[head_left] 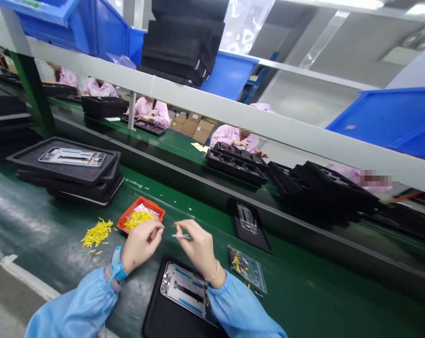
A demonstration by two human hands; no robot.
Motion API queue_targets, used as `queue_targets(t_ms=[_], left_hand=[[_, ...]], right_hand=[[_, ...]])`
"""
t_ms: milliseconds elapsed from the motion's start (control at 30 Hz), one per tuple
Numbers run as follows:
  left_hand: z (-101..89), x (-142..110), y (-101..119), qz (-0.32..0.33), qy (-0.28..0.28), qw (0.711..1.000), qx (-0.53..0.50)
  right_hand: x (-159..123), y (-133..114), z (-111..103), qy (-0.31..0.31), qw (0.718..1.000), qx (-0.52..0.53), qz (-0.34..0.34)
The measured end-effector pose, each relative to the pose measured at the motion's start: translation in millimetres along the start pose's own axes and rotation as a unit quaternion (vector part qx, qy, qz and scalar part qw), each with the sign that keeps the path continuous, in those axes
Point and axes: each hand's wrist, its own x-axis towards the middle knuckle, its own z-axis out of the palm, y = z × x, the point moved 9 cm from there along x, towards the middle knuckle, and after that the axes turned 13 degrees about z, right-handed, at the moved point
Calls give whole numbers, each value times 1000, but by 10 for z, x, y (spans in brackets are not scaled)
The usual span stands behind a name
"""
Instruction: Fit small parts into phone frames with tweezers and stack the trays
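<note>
Centrally, the left hand (141, 246) is pinching its fingertips together, any held item too small to tell, while the right hand (198, 249) is pinching a slim white stick (181, 236) above a phone frame (184, 288) on a black tray (156, 314).

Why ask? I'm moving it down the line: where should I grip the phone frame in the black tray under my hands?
Probably by its two long metal edges, coming straight down with your fingers. The metal phone frame lies flat in the black tray, so above looks like the open approach, and the edges keep you off the blue strips and the dark central slot.
</note>
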Motion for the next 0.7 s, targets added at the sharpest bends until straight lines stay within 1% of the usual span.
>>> queue_targets(t_ms=[67, 133, 200, 267, 333, 400, 567, 700], left_hand=[[-192, -21, -196, -50, 56, 997, 18], [-350, -54, -350, -85, 99, 991, 21], [-469, -78, -429, -96, 129, 987, 29], [-530, -90, -460, -96, 142, 984, 39], [-535, -92, -470, -94, 140, 985, 46], [-500, -87, -466, -90, 129, 986, 46], [-387, -59, -401, -69, 89, 993, 34], [-333, -39, -343, -51, 61, 996, 30]], right_hand=[[192, 58, 81, -3, 998, 39, 46], [353, 109, 261, -35, 994, 59, 88], [465, 143, 482, -71, 989, 65, 115], [534, 172, 667, -91, 985, 71, 129], [569, 203, 792, -99, 981, 86, 140], [574, 223, 861, -108, 977, 110, 149], [503, 145, 879, -153, 963, 173, 137], [433, 94, 868, -180, 956, 192, 129]])
